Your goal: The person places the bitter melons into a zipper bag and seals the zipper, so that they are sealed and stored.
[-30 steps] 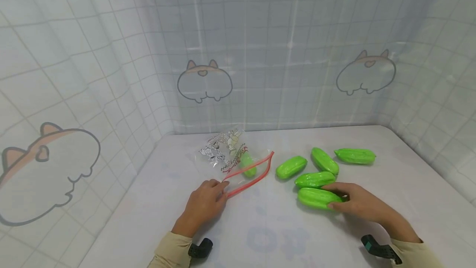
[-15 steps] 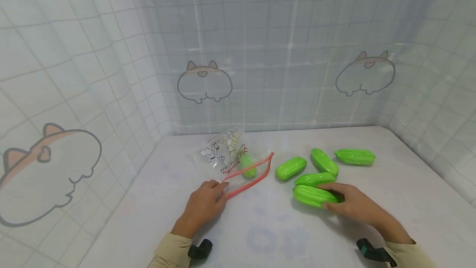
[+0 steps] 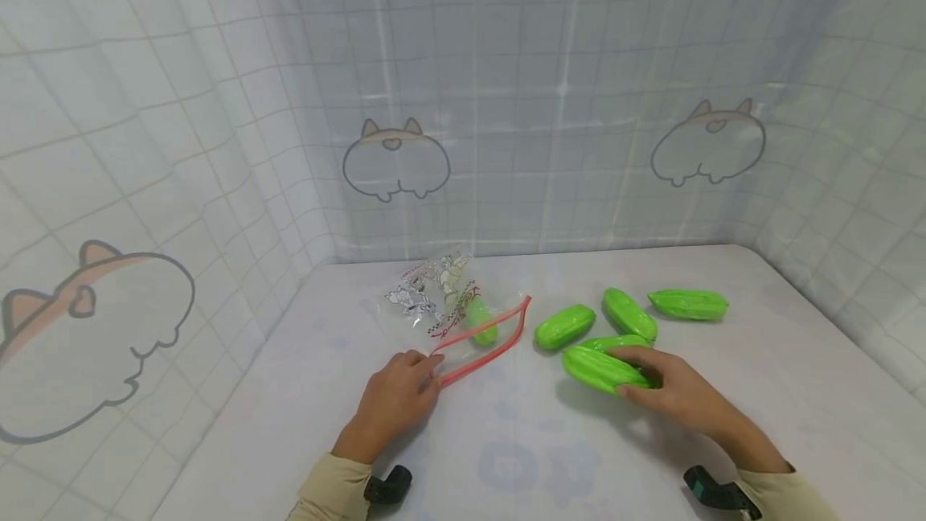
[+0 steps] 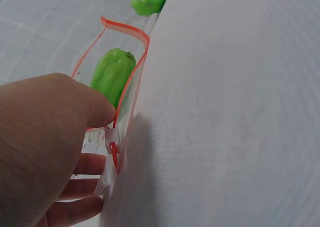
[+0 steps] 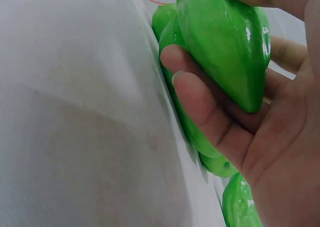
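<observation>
A clear printed bag with a red-edged mouth lies on the table, its mouth toward the right. Inside it is one green vegetable. The left hand pinches the near-left corner of the bag's mouth; in the left wrist view the thumb presses on the red edge. The right hand grips another green vegetable by its right end, raised above the table. In the right wrist view this vegetable rests between thumb and curled fingers.
Several more green vegetables lie right of the bag: one nearest it, one slanted, one at the far right, and one partly hidden behind the held one. A patterned curtain stands behind the table.
The right hand has moved left and lifted its green vegetable off the table, now partly covering the one behind. The left hand and the bag have stayed in place.
</observation>
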Tool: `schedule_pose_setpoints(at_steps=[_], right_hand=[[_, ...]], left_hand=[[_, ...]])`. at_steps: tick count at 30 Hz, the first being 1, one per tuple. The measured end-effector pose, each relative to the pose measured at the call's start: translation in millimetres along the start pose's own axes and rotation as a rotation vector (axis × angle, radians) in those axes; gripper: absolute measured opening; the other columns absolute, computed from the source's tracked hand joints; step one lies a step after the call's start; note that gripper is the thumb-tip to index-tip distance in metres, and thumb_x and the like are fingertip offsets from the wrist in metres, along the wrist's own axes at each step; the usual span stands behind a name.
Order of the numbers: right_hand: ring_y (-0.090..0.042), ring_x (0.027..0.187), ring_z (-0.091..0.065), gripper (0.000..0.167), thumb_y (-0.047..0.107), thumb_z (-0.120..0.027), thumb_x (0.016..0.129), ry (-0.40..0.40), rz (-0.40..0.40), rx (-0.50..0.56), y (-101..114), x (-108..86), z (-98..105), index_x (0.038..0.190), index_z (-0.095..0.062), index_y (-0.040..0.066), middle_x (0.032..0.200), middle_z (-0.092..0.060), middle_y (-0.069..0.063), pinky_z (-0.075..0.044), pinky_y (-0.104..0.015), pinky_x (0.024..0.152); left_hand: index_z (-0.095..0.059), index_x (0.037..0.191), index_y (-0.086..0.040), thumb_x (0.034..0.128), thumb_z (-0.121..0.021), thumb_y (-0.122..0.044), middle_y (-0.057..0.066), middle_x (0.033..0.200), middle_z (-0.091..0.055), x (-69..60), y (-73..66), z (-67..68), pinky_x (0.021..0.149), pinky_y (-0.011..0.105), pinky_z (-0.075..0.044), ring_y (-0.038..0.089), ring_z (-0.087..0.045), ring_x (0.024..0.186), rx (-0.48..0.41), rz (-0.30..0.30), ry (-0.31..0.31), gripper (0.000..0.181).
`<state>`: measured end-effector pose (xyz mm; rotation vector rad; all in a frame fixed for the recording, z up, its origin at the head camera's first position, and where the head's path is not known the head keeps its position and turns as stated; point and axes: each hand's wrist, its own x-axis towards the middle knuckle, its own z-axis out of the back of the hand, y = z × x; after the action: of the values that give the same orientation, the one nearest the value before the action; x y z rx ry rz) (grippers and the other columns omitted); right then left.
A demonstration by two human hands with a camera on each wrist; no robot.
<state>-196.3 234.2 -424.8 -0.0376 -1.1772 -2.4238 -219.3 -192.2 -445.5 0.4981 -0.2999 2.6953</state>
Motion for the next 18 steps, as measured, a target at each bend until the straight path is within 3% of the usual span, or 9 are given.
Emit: schedule_pose_setpoints(at_steps=[6, 18], right_hand=[[-0.019, 0.126, -0.054, 0.049, 0.03, -0.073, 0.092, 0.0, 0.009, 0.067, 1.4, 1.6, -4.1, 0.138, -0.061, 0.02, 0.138, -0.059, -0.003, -0.046, -0.025, 0.095], [-0.014, 0.121, -0.056, 0.05, 0.024, -0.074, 0.092, 0.0, -0.02, 0.195, -0.4, 3.9, -7.7, 0.139, -0.059, 0.013, 0.14, -0.056, -0.013, -0.051, -0.027, 0.088]], left_hand=[[-0.073, 0.121, -0.019, 0.089, -0.071, -0.024, 0.003, 0.102, -0.067, -0.2, -1.1, 1.0, 0.071, 0.039, -0.055, 0.021, -0.062, 0.093, -0.007, 0.014, 0.017, 0.032], [-0.073, 0.121, -0.019, 0.089, -0.071, -0.025, 0.003, 0.103, -0.067, 0.2, -0.4, 0.3, 0.072, 0.039, -0.055, 0.021, -0.062, 0.093, -0.005, 0.008, 0.015, 0.033]])
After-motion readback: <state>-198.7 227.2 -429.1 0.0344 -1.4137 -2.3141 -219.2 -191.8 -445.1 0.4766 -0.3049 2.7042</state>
